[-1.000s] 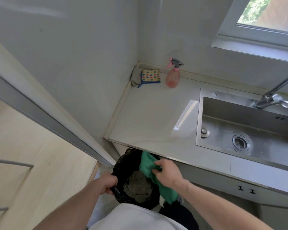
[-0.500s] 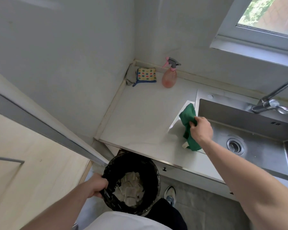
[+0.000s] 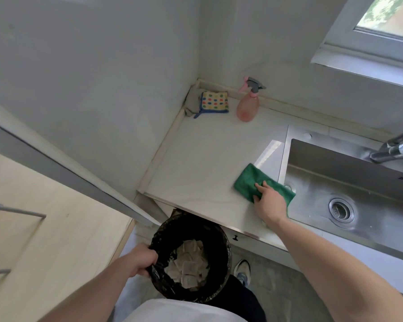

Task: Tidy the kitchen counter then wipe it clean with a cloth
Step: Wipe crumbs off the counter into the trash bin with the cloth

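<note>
The green cloth lies flat on the surface just left of the sink — soft, light, likely to bunch. The right hand presses it with spread fingers; the left hand grips the bin rim.

This is a home kitchen. A pale stone-look counter fills a corner between plain grey walls, with a raised lip along its back and left edges. At three o'clock a stainless steel sink is set into it, with a round drain and a metal tap above. At twelve o'clock stand a pink spray bottle and a dotted dishcloth. A window opens at one o'clock. At six o'clock, under the counter's front edge, sits a bin lined with a black bag.
</note>
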Tool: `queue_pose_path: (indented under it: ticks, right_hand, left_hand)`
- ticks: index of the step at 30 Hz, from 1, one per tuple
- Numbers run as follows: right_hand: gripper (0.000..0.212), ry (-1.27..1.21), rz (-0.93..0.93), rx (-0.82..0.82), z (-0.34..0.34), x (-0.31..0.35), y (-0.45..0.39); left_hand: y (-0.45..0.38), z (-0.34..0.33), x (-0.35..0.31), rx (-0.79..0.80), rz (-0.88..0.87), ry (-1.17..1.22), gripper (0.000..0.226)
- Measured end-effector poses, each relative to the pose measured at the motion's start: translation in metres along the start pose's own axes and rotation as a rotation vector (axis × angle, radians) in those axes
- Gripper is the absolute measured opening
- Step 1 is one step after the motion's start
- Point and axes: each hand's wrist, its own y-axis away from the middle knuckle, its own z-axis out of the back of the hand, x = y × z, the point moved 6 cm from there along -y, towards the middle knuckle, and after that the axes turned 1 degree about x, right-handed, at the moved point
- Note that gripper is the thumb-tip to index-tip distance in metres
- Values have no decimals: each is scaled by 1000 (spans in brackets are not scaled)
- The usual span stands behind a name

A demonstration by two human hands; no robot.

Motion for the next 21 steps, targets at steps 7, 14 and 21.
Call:
queue_pose_path:
  ticks: [7, 14, 21]
  right_hand:
    - [44, -13, 163, 21, -39, 50, 78]
    - [39, -210, 227, 216, -72, 92, 144]
    - [37, -503, 155, -48, -10, 87, 115]
  left_hand:
    - [6, 0, -7, 9, -28, -28, 28]
    - [10, 5, -8, 28, -37, -99, 34]
    - [8, 9, -5, 35, -42, -104, 38]
